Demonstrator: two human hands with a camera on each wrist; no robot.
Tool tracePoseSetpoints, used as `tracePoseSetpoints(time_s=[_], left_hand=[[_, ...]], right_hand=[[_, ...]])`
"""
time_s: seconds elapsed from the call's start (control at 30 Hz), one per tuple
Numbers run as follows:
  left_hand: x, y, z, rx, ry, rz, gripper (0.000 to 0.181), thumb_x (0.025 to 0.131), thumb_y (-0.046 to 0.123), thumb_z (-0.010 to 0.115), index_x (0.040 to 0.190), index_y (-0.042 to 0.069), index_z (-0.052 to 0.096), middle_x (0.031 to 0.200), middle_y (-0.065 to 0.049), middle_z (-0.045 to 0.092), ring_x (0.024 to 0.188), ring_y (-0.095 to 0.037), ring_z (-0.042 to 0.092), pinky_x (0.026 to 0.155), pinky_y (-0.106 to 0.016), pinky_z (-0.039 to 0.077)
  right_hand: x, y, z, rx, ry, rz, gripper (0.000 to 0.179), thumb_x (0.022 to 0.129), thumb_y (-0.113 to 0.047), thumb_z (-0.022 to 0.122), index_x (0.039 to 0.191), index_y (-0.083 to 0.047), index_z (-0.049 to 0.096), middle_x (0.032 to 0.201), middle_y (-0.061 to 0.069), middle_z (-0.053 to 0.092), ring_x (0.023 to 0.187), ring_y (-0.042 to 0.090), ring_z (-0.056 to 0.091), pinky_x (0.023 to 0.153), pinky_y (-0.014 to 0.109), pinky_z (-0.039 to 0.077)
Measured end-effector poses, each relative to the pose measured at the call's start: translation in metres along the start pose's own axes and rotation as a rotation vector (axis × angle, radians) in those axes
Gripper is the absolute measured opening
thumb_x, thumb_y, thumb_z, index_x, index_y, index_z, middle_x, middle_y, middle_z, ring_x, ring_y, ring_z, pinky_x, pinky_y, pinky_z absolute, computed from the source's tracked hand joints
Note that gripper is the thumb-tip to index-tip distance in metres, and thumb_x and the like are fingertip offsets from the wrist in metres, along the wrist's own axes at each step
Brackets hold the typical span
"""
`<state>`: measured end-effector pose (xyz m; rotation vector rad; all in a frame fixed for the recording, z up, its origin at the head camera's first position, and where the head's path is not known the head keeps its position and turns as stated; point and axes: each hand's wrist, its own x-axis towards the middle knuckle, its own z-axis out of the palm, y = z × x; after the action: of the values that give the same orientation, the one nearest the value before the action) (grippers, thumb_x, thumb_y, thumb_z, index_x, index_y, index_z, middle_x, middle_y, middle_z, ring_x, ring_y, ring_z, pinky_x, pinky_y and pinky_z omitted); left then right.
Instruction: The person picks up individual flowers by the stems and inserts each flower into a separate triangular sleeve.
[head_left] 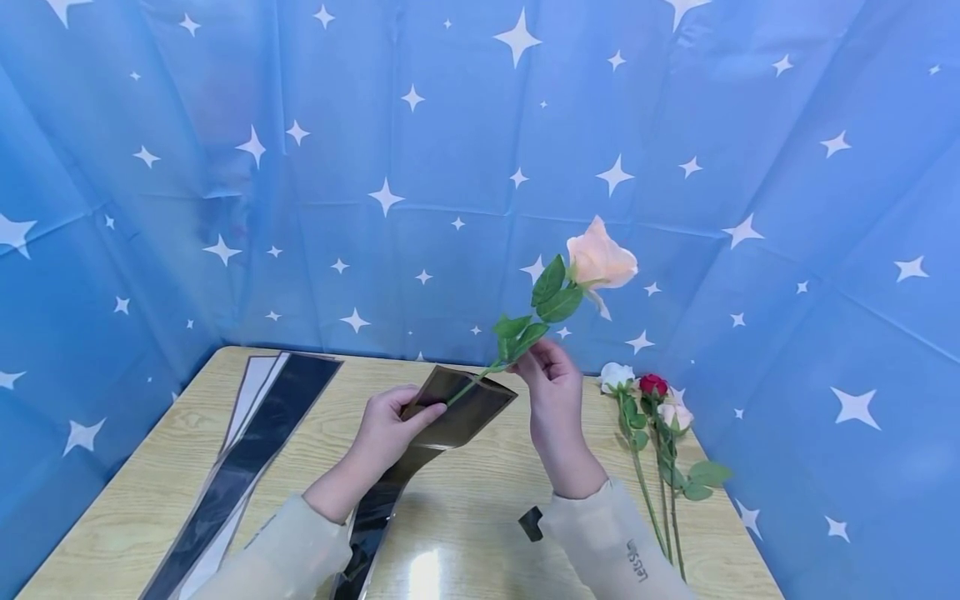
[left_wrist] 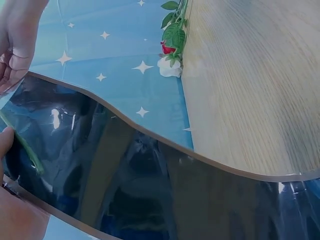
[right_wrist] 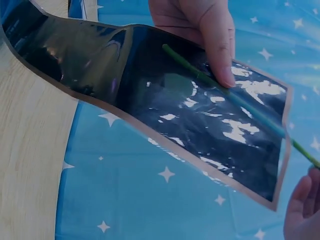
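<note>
My left hand grips a long black flower sleeve with a brownish border and a glossy clear front, thumb on top. The sleeve's mouth points away to the right; its lower part bends down onto the table. My right hand pinches the green stem of a pale peach rose just below its leaves. The bloom tilts up to the right. In the right wrist view the stem runs through the sleeve's mouth, its cut end lying behind the clear film, and the left thumb presses over it.
More flat sleeves, black and white, lie stacked on the wooden table at left. At right lie a white rose, a red rose and a pale pink rose. A small black piece rests near the right sleeve cuff.
</note>
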<state>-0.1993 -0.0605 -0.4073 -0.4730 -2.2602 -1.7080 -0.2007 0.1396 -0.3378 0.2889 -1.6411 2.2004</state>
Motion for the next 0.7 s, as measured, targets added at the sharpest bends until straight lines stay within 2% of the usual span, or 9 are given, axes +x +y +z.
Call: tracePoseSetpoints(time_s=[0.2, 0.37, 0.5, 0.57, 0.7], left_hand=[[0.001, 0.001, 0.002, -0.035, -0.005, 0.011, 0.011, 0.081, 0.024, 0.075, 0.079, 0.013, 0.072, 0.077, -0.002, 0.068, 0.061, -0.008, 0.049, 0.052, -0.023, 0.041], [0.0, 0.0, 0.006, -0.057, -0.014, -0.007, 0.014, 0.079, 0.025, 0.076, 0.086, 0.013, 0.074, 0.086, -0.004, 0.071, 0.071, -0.008, 0.06, 0.06, -0.023, 0.049], [0.0, 0.0, 0.009, -0.04, -0.003, -0.035, 0.013, 0.079, 0.021, 0.076, 0.087, 0.011, 0.074, 0.087, -0.005, 0.071, 0.073, -0.007, 0.06, 0.062, -0.023, 0.05], [-0.001, 0.005, 0.009, -0.022, 0.001, -0.064, 0.01, 0.08, 0.017, 0.075, 0.087, 0.009, 0.073, 0.086, -0.006, 0.07, 0.072, -0.007, 0.059, 0.062, -0.022, 0.049], [-0.004, 0.024, 0.007, -0.004, 0.002, -0.073, 0.009, 0.081, 0.008, 0.073, 0.09, 0.003, 0.072, 0.086, -0.01, 0.069, 0.071, -0.006, 0.057, 0.062, -0.022, 0.049]], right_hand=[[-0.002, 0.003, 0.001, -0.011, 0.006, 0.034, 0.02, 0.089, 0.004, 0.057, 0.092, -0.014, 0.066, 0.079, -0.001, 0.063, 0.072, 0.012, 0.06, 0.073, 0.027, 0.053], [-0.003, 0.005, 0.002, -0.026, 0.0, 0.04, 0.021, 0.088, 0.006, 0.056, 0.089, -0.012, 0.065, 0.077, -0.002, 0.062, 0.071, 0.014, 0.06, 0.073, 0.026, 0.053], [-0.004, 0.006, 0.001, -0.04, -0.031, 0.022, 0.019, 0.089, 0.006, 0.056, 0.092, -0.01, 0.065, 0.08, -0.002, 0.064, 0.071, 0.013, 0.061, 0.073, 0.026, 0.053], [-0.004, 0.005, 0.0, -0.057, -0.052, 0.015, 0.016, 0.09, 0.004, 0.057, 0.096, -0.009, 0.066, 0.082, -0.002, 0.065, 0.072, 0.012, 0.062, 0.074, 0.027, 0.053], [-0.001, 0.002, -0.003, -0.058, -0.067, -0.009, 0.013, 0.093, 0.0, 0.055, 0.101, -0.003, 0.066, 0.085, -0.001, 0.066, 0.076, 0.013, 0.063, 0.076, 0.029, 0.053]])
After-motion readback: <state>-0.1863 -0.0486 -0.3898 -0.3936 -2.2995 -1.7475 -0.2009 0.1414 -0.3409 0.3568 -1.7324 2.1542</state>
